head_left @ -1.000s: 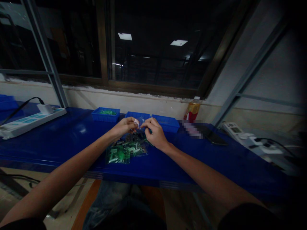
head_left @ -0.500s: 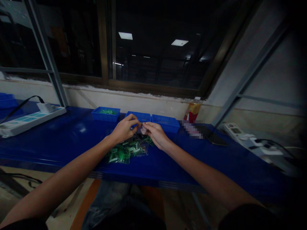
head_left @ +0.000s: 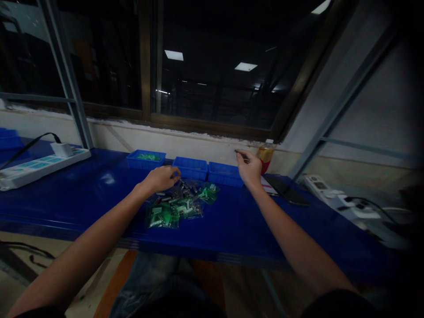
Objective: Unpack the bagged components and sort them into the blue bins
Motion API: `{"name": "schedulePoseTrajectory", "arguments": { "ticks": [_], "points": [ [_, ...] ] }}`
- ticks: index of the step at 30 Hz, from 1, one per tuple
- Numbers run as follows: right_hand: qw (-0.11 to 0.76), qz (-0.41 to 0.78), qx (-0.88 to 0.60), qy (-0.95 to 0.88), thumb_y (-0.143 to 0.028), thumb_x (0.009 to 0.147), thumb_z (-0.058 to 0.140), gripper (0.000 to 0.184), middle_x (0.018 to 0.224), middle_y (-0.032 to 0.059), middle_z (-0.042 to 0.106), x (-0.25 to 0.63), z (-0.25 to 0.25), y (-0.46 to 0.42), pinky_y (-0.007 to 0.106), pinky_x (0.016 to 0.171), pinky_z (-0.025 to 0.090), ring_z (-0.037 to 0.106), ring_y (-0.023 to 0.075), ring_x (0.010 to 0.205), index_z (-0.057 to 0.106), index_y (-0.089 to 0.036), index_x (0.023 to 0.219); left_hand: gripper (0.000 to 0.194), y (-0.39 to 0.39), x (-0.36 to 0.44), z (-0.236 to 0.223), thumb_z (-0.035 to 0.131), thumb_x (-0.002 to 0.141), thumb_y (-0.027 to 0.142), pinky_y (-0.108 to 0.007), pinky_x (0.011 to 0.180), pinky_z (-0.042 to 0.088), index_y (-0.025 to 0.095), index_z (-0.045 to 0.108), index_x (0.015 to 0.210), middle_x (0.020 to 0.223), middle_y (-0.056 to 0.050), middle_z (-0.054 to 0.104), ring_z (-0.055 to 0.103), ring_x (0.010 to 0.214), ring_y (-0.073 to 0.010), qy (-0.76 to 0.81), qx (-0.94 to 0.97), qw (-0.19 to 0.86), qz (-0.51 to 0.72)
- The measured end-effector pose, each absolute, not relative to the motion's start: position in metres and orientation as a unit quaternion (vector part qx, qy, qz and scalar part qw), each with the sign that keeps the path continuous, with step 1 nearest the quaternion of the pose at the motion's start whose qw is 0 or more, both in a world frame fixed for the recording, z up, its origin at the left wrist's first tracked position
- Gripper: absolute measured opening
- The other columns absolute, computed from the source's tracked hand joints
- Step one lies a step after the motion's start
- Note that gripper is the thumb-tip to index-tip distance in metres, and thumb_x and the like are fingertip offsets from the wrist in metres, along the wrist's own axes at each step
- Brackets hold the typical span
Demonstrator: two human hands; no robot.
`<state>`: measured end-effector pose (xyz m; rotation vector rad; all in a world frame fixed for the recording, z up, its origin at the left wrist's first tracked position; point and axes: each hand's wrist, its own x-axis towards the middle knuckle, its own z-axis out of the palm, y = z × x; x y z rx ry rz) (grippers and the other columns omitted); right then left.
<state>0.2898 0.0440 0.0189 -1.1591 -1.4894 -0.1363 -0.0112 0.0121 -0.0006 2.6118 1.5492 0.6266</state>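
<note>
My left hand (head_left: 162, 178) hovers at the back left of a loose pile, its fingers curled in. Whatever it may hold is too small to make out. Small clear bags with green pieces (head_left: 165, 214) lie in the pile, along with dark and silvery small parts (head_left: 183, 189). My right hand (head_left: 251, 168) is raised beside the right-hand blue tray (head_left: 225, 174), fingers bent and pressed together. Something small and dark shows at its fingertips, too dim to name. Left of that tray stands a second blue tray (head_left: 190, 163).
A third blue tray (head_left: 145, 161) holds green pieces. At the right are a bottle with amber liquid (head_left: 265, 155), a dark phone-like slab (head_left: 288, 192) and a plugged-in power strip (head_left: 347, 201). Another power strip (head_left: 43, 168) lies left on the blue table (head_left: 212, 234).
My hands were together over the pile, with a small shiny clear thing at the right fingers. Now my right hand is farther right and higher; my left has drawn back slightly left and down.
</note>
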Motion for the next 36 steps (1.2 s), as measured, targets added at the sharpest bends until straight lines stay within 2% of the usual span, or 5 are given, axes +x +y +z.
{"name": "schedulePoseTrajectory", "arguments": {
  "ticks": [7,15,20,27,36],
  "points": [
    [0.316,-0.107,-0.605,-0.723,-0.013,0.065,0.047,0.052,0.105,0.0174,0.057,0.291,0.001,0.052,0.041,0.093,0.037,0.050,0.0301,0.102,0.056,-0.005,0.116,0.042,0.017,-0.049,0.009,0.049,0.073,0.054,-0.028,0.062,0.040,0.020,0.065,0.092,0.087,-0.009,0.067,0.059,0.074,-0.0213,0.592,0.795,0.100,0.081],
    [0.350,-0.077,-0.433,-0.827,-0.010,0.071,0.046,0.037,0.092,0.0090,0.058,0.224,0.000,0.001,0.041,0.087,0.040,0.048,0.0242,0.095,0.063,-0.018,0.103,0.021,0.012,-0.053,0.006,0.067,0.055,0.031,-0.019,0.048,0.035,0.020,0.065,0.072,0.064,0.001,0.064,0.057,0.058,-0.0141,0.505,0.831,0.227,0.043],
    [0.352,-0.032,-0.327,-0.876,-0.014,0.077,0.048,0.033,0.095,0.0069,0.057,0.193,-0.007,-0.029,0.042,0.087,0.040,0.047,0.0223,0.097,0.060,-0.022,0.106,0.009,0.021,-0.045,-0.002,0.059,0.063,0.023,-0.020,0.054,0.037,0.019,0.065,0.068,0.066,-0.001,0.065,0.056,0.061,-0.0144,0.485,0.851,0.179,0.095],
    [0.370,0.024,-0.315,-0.874,-0.020,0.079,0.051,0.044,0.095,0.0065,0.055,0.188,-0.007,-0.038,0.039,0.085,0.041,0.051,0.0209,0.093,0.043,-0.023,0.121,0.024,0.001,-0.024,0.020,0.047,0.081,0.029,-0.024,0.072,0.042,0.016,0.062,0.093,0.090,-0.004,0.066,0.059,0.081,-0.0160,0.372,0.876,0.156,0.264],
    [0.390,0.029,-0.306,-0.868,-0.019,0.081,0.048,0.015,0.089,0.0057,0.058,0.190,-0.005,-0.036,0.033,0.076,0.044,0.055,0.0188,0.086,0.053,-0.021,0.095,0.028,-0.012,0.003,0.016,0.044,0.084,0.032,-0.022,0.057,0.039,0.012,0.061,0.075,0.066,-0.001,0.059,0.052,0.061,-0.0111,0.325,0.878,0.248,0.248]
  ]
}}
